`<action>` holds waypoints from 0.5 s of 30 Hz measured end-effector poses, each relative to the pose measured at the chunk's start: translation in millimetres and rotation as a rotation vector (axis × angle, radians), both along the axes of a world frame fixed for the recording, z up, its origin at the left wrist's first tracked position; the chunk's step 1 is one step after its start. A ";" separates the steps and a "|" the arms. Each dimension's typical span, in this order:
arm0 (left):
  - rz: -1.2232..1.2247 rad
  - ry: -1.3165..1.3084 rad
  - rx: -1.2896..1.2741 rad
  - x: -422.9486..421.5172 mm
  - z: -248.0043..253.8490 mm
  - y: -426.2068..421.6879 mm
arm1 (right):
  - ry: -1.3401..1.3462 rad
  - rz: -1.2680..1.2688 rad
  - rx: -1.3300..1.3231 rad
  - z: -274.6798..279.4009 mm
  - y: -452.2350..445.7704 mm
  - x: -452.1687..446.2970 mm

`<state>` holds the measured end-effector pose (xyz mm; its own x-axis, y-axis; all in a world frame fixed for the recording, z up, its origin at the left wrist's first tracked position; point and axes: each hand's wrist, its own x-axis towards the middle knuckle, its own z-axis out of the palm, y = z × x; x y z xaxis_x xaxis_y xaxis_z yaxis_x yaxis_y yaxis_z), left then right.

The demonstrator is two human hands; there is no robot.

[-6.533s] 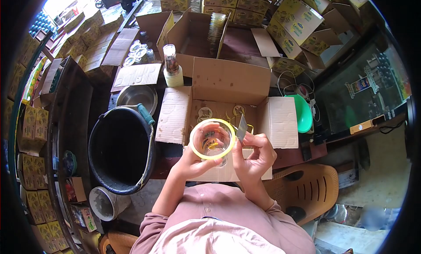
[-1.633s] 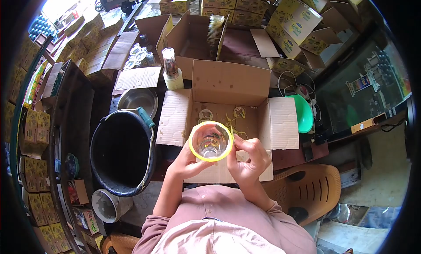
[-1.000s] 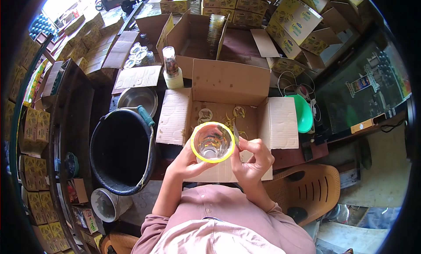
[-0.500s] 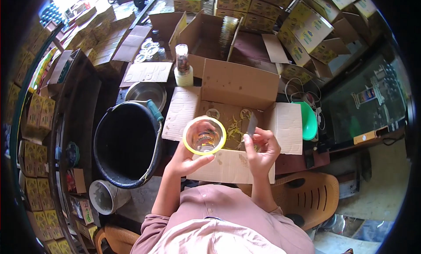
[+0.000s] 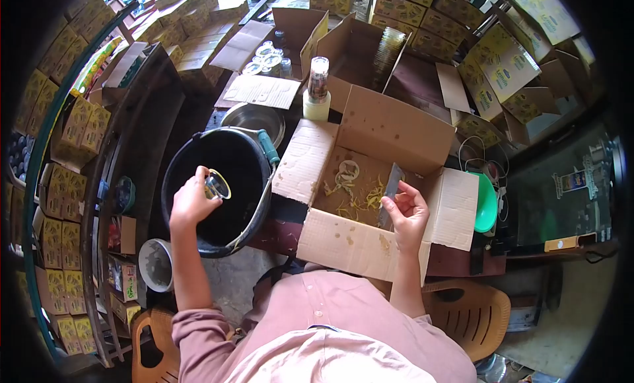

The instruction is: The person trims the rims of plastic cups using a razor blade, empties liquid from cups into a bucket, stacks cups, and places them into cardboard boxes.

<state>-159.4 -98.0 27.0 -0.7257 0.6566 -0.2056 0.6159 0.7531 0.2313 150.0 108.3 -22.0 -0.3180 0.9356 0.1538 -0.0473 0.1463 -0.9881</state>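
My left hand is closed around a clear cup with a yellow rim. It holds the cup tilted over the mouth of a large black bucket. My right hand pinches a flat grey blade between thumb and fingers, above the right side of an open cardboard box. Thin curly yellow trimmings and a pale ring lie on the box floor. The far side of the cup is partly hidden by my fingers.
Behind the box stands a stack of upturned cups. A steel bowl sits behind the bucket, and a grey pail is below it. To the right are a green bowl and cables. Printed cartons are piled around.
My left hand has carried the cup from in front of the box leftward to over the bucket. My right hand stays by the box with the blade. The view has shifted.
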 end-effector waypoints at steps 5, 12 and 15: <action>-0.005 -0.216 -0.020 -11.5 -18.6 5.0 | -0.405 0.213 0.091 -21.7 32.2 -5.4; 0.256 -0.719 0.422 -34.1 -18.8 -3.5 | -0.548 0.416 -0.148 -42.0 68.2 22.6; 0.307 -0.829 0.537 -32.8 -13.3 -5.5 | 0.149 0.485 -0.528 -63.4 85.2 39.6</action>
<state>-192.2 -103.5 13.7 -0.6415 0.6197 -0.4521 -0.0912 0.5236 0.8471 189.6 193.5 -85.5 -0.7263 0.6562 -0.2047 -0.1250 -0.4189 -0.8994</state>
